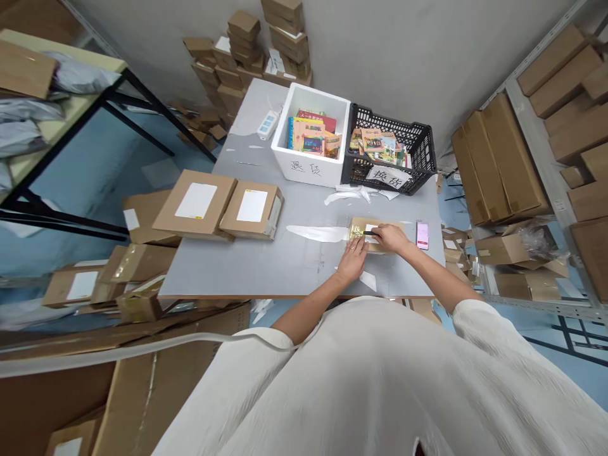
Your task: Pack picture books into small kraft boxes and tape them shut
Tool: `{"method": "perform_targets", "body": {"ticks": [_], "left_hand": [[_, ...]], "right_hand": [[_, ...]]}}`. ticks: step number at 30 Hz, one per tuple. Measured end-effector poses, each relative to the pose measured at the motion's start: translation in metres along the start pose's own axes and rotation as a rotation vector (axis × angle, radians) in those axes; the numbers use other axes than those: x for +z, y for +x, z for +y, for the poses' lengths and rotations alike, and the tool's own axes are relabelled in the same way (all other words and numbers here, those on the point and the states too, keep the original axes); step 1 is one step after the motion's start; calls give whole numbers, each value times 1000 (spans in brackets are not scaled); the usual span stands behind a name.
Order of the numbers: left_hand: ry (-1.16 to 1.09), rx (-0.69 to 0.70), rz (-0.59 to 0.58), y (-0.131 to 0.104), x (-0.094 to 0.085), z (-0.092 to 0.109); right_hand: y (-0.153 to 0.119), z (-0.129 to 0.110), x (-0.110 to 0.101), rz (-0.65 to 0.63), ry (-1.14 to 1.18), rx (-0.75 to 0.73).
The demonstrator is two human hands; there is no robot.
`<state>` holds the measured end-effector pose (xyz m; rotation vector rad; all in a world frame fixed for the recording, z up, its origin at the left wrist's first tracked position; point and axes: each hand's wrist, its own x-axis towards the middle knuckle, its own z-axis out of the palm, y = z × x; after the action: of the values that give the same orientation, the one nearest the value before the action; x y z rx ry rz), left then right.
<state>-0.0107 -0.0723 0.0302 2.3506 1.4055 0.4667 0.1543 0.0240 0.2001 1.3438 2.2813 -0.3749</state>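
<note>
A small cardboard box (386, 246) with shiny tape and a white label lies near the table's front edge, right of the middle. My left hand (352, 258) rests on its left front part, fingers stretched out over the tape. In my right hand (390, 239), fingers closed, is a slim dark tool that looks like a box cutter (369, 233). Its tip points left, at the taped top of the box, close to my left fingertips. Whether the tip touches the tape I cannot tell. My hands partly cover the box.
A phone (422, 235) lies right of the box. Two labelled cartons (194, 201) stand left. Behind are a white foam bin (311, 168) and a black crate (422, 152), both holding books, plus a power strip (268, 125). White paper scraps (318, 234) lie about. Stacked boxes and shelves surround the table.
</note>
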Motion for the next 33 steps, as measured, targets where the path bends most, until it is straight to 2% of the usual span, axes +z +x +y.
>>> {"method": "perform_targets", "body": {"ticks": [8,26,33], "left_hand": [[9,10,-12,0,-2,-2],[11,6,-26,4,-6,-5],[6,-5,-48,6,-7,-7]], "right_hand": [[3,1,-5,-8,-18,-20],[-2,2,2,-46,8,8],[6,3,7,-37,4,27]]}}
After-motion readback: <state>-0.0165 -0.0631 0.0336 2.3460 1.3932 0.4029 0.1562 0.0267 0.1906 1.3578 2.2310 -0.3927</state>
